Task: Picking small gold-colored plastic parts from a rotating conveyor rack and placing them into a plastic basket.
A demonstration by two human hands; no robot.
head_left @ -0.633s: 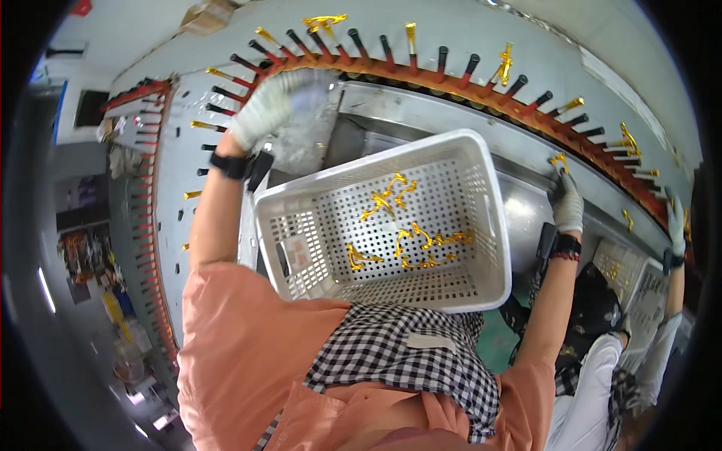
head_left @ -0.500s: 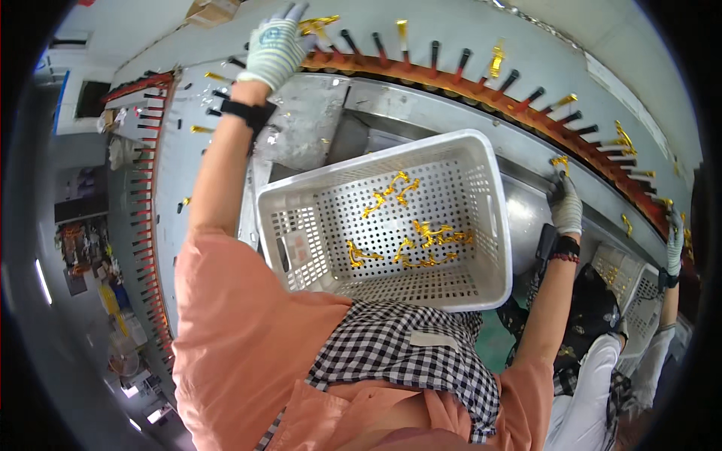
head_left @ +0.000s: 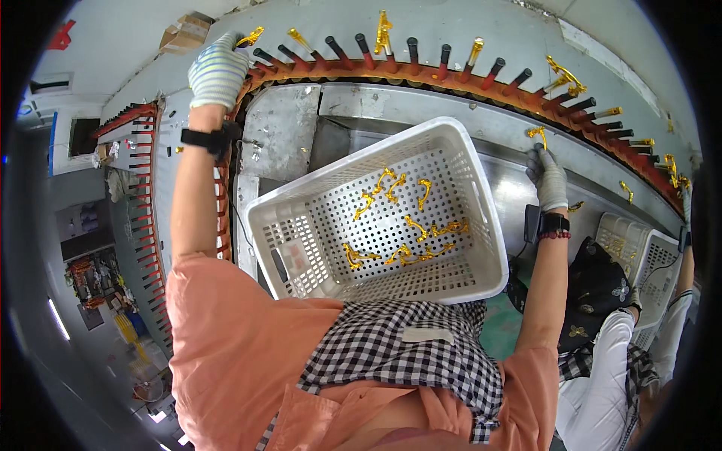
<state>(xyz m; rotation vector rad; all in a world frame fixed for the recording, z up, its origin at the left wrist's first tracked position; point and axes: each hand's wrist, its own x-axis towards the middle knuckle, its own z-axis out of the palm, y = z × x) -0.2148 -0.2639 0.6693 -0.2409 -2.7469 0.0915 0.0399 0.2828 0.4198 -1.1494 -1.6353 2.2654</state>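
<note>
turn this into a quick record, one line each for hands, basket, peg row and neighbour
left hand: striped glove, fingertips at a gold piece, grip unclear
right hand: gloved, fingertips at a second gold piece, grip unclear
basket: pale, perforated, several loose gold pieces inside
peg row: curved, red and black pegs, some carrying gold pieces
neighbour: gloved hand at far right, beside the peg row

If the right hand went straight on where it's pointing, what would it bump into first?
Most likely the small gold-coloured piece just ahead of the right hand, which it may be touching. Past that, the line crosses the grey metal ledge toward the orange rail, though depth is unclear.
</note>
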